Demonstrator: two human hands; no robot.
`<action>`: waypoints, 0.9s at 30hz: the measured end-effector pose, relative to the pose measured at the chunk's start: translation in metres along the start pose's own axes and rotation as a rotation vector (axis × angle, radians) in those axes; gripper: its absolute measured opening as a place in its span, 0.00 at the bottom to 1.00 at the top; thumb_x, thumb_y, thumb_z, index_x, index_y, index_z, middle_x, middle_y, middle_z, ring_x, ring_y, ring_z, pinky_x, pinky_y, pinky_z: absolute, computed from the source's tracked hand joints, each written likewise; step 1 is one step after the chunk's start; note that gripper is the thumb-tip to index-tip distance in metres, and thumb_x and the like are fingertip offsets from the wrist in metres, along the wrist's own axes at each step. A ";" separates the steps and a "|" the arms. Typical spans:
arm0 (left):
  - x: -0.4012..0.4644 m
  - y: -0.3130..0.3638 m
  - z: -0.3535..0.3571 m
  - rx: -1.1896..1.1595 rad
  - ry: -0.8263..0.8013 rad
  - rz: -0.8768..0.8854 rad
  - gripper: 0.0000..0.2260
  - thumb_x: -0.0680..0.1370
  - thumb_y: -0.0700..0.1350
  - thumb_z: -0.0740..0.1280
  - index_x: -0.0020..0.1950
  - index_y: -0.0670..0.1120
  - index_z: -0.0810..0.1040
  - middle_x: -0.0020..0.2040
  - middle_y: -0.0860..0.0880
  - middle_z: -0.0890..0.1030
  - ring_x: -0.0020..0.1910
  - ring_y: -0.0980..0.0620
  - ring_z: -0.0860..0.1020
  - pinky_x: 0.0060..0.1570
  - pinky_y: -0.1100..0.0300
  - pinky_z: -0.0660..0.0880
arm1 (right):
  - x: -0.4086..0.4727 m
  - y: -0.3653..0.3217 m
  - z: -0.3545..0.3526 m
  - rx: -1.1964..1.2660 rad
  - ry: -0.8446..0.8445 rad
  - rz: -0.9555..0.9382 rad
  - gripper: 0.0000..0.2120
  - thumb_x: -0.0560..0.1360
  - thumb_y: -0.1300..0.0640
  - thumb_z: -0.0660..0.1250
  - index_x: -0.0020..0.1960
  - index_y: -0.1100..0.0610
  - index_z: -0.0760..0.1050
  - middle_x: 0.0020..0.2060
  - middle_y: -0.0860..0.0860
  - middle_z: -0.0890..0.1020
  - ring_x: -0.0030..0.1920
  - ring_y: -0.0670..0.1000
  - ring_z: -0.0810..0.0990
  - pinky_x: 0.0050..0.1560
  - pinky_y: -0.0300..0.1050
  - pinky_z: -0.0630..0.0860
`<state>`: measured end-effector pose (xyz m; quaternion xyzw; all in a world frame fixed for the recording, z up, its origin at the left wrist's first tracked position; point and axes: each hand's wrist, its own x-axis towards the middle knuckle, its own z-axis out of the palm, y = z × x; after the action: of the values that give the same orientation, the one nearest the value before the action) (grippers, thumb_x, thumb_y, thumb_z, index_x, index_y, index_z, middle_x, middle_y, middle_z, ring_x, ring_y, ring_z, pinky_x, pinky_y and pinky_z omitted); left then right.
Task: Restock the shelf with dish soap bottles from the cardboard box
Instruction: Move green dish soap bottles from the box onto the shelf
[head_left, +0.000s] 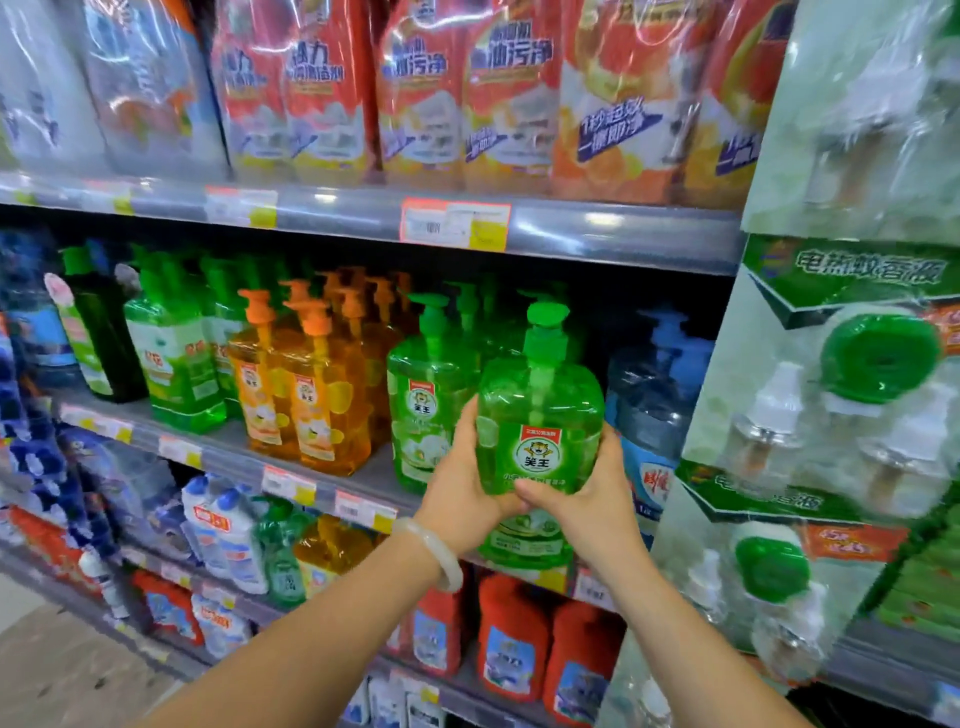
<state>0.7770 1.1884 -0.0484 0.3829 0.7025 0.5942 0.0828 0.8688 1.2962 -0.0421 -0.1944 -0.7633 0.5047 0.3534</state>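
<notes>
Dish soap bottle (540, 415): green pump bottle, upright, held in the air just in front of the middle shelf (311, 475), at the gap between the green row and the blue bottles
Left hand (467, 499): fingers curled round the bottle's left side and lower edge, a pale bangle (434, 551) on the wrist
Right hand (587, 499): gripping the bottle's right side, thumb across the label
Green row (426, 400): matching bottles already standing on the shelf, just left of the held one
Orange bottles (306, 395): further left, filling their section
Blue bottles (654, 384): just right, partly hidden
Cardboard box: not in view
Progress: this bottle not yet set down; how many are left, cannot tell
</notes>
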 end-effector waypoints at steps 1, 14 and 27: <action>0.008 -0.004 -0.001 -0.008 -0.022 0.004 0.47 0.64 0.39 0.78 0.73 0.58 0.53 0.63 0.62 0.74 0.60 0.68 0.74 0.62 0.62 0.73 | 0.005 0.001 0.003 -0.007 0.018 0.006 0.43 0.60 0.63 0.79 0.68 0.54 0.61 0.54 0.45 0.76 0.55 0.47 0.76 0.52 0.36 0.71; 0.069 -0.044 0.001 0.036 -0.180 0.034 0.48 0.68 0.39 0.76 0.72 0.62 0.45 0.61 0.63 0.72 0.64 0.59 0.72 0.64 0.60 0.69 | 0.046 0.036 0.030 -0.095 0.168 0.084 0.42 0.61 0.64 0.79 0.69 0.56 0.61 0.53 0.41 0.75 0.55 0.44 0.75 0.58 0.42 0.72; 0.075 -0.047 -0.001 0.302 -0.067 0.007 0.33 0.70 0.43 0.75 0.70 0.47 0.61 0.58 0.49 0.79 0.55 0.51 0.78 0.55 0.57 0.76 | 0.064 0.045 0.037 -0.182 0.101 0.112 0.44 0.64 0.59 0.77 0.71 0.53 0.54 0.63 0.51 0.72 0.63 0.50 0.72 0.66 0.49 0.69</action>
<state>0.7032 1.2353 -0.0648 0.4132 0.7792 0.4690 0.0456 0.7961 1.3333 -0.0698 -0.2930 -0.7751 0.4420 0.3435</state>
